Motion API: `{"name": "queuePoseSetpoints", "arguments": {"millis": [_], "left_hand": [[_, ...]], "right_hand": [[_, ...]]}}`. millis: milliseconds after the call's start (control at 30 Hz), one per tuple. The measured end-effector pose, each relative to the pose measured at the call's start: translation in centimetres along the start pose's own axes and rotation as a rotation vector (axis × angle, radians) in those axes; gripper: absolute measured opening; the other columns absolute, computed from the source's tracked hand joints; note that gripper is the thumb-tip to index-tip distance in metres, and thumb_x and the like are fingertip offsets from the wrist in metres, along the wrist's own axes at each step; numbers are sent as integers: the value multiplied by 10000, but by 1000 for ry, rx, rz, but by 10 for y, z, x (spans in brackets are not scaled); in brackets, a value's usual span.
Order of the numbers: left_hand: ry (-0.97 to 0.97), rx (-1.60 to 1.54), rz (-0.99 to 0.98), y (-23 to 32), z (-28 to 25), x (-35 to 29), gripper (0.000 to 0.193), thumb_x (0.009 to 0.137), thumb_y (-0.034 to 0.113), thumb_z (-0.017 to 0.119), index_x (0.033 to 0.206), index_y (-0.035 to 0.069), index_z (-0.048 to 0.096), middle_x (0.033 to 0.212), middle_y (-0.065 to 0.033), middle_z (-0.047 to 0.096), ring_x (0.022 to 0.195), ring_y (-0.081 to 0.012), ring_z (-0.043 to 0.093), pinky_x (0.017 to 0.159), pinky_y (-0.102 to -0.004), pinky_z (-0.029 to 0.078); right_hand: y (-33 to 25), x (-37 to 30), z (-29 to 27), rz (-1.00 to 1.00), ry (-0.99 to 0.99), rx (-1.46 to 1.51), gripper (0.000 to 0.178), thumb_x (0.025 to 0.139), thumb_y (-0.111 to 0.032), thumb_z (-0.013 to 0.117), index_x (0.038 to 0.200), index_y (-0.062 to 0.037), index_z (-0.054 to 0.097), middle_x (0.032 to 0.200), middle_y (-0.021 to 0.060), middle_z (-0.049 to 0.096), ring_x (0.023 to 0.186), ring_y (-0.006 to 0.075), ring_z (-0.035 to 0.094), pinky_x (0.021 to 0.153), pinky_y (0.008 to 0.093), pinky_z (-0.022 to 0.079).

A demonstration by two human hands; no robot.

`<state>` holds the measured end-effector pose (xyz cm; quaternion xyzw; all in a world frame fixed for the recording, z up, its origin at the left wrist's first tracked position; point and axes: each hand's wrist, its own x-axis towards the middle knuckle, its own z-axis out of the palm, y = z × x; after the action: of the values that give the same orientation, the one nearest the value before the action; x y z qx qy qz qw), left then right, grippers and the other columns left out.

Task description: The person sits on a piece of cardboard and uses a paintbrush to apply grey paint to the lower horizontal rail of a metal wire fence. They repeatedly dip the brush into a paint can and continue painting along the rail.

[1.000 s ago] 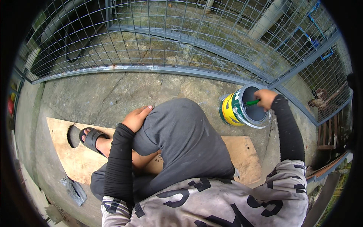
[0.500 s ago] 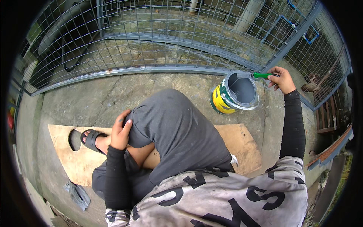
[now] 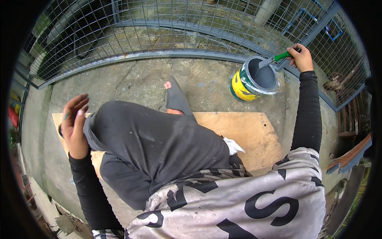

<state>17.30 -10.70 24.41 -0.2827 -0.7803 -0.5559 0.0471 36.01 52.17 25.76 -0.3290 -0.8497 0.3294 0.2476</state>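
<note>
My right hand (image 3: 301, 59) grips the green handle of a paintbrush (image 3: 281, 56). The brush's grey-coated bristles point left and down over the mouth of a paint can (image 3: 243, 87), which is green and yellow with grey smears on its rim. Grey paint (image 3: 263, 79) coats the can's inside; how deep it is I cannot tell. On the far left my left hand (image 3: 75, 129) is raised beside my bent knee, fingers apart and holding nothing.
A grey wire mesh fence (image 3: 171, 38) runs across the far side and bends round to the right. I sit on a plywood sheet (image 3: 242, 127) over a concrete floor (image 3: 131, 75). One foot (image 3: 177, 97) in a dark slipper points toward the fence.
My left hand has come off my shin and moved left. My leg has shifted left, and a foot now shows ahead. The brush has tilted, its bristles lower than the handle.
</note>
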Motion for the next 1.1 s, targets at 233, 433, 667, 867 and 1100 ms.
{"name": "queuePoseSetpoints", "arguments": {"millis": [233,433,667,867,1100], "left_hand": [[-351,62,163,24,63,2,264,838,80,613,1079,-28,605,1059,-151,628,1003,-269,602,920,-343,445],[-545,-11,241,6,126,1,227,807,76,659,1012,-14,626,994,-151,647,948,-334,624,839,-379,477],[-694,105,372,-23,209,2,197,795,152,672,962,49,653,974,-80,652,883,-268,629,811,-363,467],[-664,153,426,-34,214,5,194,772,164,677,942,71,668,967,-54,649,864,-230,614,814,-350,446],[-644,141,440,-34,208,1,191,759,136,682,934,61,659,970,-60,647,888,-243,615,843,-357,450]], "right_hand": [[3,-2,20,26,-112,15,120,858,-103,626,871,9,587,688,84,627,523,129,604,410,270,447],[14,-4,28,-11,-99,-308,135,774,-99,636,843,9,592,752,171,631,734,313,646,691,393,499],[23,2,22,117,-347,-111,140,810,-88,650,868,13,573,711,98,605,656,174,599,605,349,477],[1,-6,21,-95,-216,-605,168,808,-123,634,943,-33,591,813,181,629,787,351,621,687,427,475],[7,-2,15,-41,-169,-735,226,793,-144,621,993,-43,593,866,192,637,836,375,619,703,436,474]]}}
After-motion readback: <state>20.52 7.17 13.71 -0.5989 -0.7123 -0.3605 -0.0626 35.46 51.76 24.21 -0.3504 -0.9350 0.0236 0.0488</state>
